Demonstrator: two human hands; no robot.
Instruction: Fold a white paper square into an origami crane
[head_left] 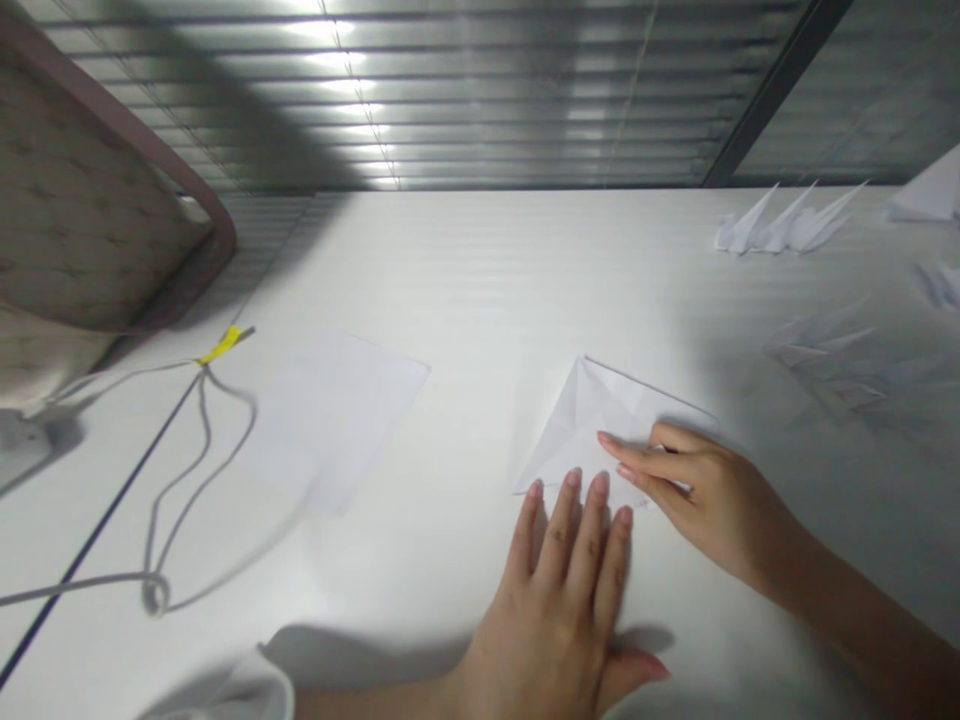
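Observation:
A creased white paper (pixel 574 415), folded to a pointed shape, lies on the white table in front of me. My left hand (pixel 559 590) rests flat with its fingers spread, the fingertips on the paper's near edge. From the right, my right hand (pixel 697 490) touches the paper with its index finger and thumb extended over the surface and the other fingers curled. It grips nothing that I can see, and it covers the paper's right part.
Another white sheet (pixel 337 420) lies to the left. A grey cable (pixel 202 490) with a yellow tie (pixel 223 345) is beside it. Folded paper cranes (pixel 787 225) stand at the back right, with more folded pieces (pixel 859 365) nearer. A patterned chair back (pixel 82 190) is at the far left.

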